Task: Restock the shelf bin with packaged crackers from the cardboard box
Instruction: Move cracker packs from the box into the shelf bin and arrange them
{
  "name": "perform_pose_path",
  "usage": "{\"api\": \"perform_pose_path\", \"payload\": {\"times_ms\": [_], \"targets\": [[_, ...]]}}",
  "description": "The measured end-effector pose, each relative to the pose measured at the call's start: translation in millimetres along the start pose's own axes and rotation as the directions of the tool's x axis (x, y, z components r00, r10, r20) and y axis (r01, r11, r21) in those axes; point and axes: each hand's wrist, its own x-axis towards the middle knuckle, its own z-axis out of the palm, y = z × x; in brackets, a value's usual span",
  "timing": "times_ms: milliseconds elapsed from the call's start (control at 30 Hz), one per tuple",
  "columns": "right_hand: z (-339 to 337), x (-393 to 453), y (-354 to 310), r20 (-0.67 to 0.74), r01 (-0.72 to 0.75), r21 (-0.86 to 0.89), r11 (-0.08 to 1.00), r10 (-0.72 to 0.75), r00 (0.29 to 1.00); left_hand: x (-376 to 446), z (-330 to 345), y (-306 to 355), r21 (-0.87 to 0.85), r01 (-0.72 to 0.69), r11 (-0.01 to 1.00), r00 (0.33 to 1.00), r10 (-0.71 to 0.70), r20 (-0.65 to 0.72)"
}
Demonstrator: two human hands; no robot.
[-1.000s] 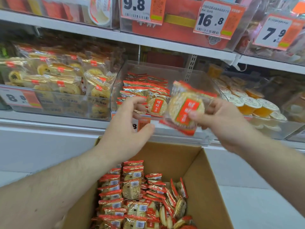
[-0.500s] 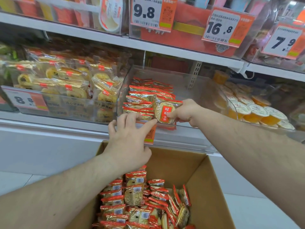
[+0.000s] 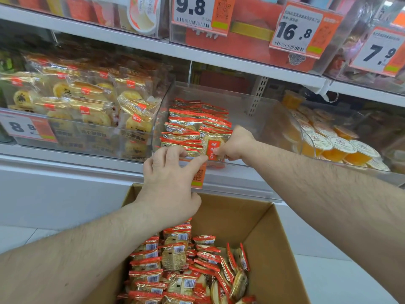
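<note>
Cardboard box (image 3: 271, 249) sits open below both forearms, its left half heaped with red-and-gold cracker packs (image 3: 182, 266), its right half bare. Above the hands the clear shelf bin (image 3: 247, 110) holds neat stacks on its left side; open room runs rightward from the right hand. Right hand (image 3: 235, 144) pinches one upright cracker packet (image 3: 213, 143) just inside the front lip. Left hand (image 3: 169, 183) curls its fingers over that lip, perhaps touching the nearest stack.
</note>
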Motion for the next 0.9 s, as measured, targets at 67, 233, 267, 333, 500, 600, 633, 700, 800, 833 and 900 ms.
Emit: {"api": "perform_pose_path", "payload": {"times_ms": [67,233,267,333,500,600,633,700,800,833,900], "targets": [[-0.6,-1.4,0.3,-0.002,-0.001,0.041,0.999,0.001,1.000,-0.3,0.0,0.5,-0.004,0.002,1.000,1.000,-0.002,-0.010],[-0.6,-4.9,0.6,0.073,-0.010,0.184,0.983,-0.003,0.997,-0.5,-1.0,1.4,0.000,0.011,1.000,1.000,-0.011,-0.010],[-2.0,-5.8,0.6,0.094,-0.019,0.203,0.979,0.000,0.996,-1.0,-1.3,1.5,0.008,0.010,1.000,1.000,-0.010,-0.010],[-6.2,-8.5,1.0,0.128,-0.043,0.219,0.975,0.015,0.992,-1.5,-3.5,2.1,0.006,0.013,1.000,1.000,-0.013,-0.014],[-21.5,-27.7,-3.3,0.121,-0.097,0.180,0.979,0.076,0.990,-3.7,-2.2,-4.0,0.021,-0.080,0.997,0.990,0.082,-0.111],[-28.2,-51.6,-3.4,-0.191,0.078,-0.006,0.997,-0.078,0.979,-3.3,-4.5,-6.0,-0.055,-0.193,0.980,0.950,0.172,-0.260],[-28.5,-64.6,-1.9,-0.337,0.219,-0.092,0.971,-0.238,0.911,-3.6,-6.8,-5.3,-0.086,-0.254,0.963,0.930,0.219,-0.296],[-23.3,-93.7,4.2,-0.511,0.543,-0.215,0.812,-0.567,0.646,-5.5,-8.6,-3.8,-0.201,-0.371,0.907,0.909,0.310,-0.280],[4.1,-123.3,29.5,-0.515,0.765,-0.170,0.622,-0.718,0.469,-14.1,-2.5,0.0,-0.388,-0.385,0.837,0.911,0.412,-0.013],[16.3,-128.9,39.8,-0.482,0.762,-0.109,0.639,-0.704,0.522,-16.9,3.2,0.8,-0.409,-0.359,0.839,0.895,0.433,0.104],[43.0,-131.2,61.1,-0.343,0.676,-0.018,0.737,-0.640,0.688,-19.3,18.7,1.3,-0.364,-0.300,0.882,0.836,0.427,0.344]]}}
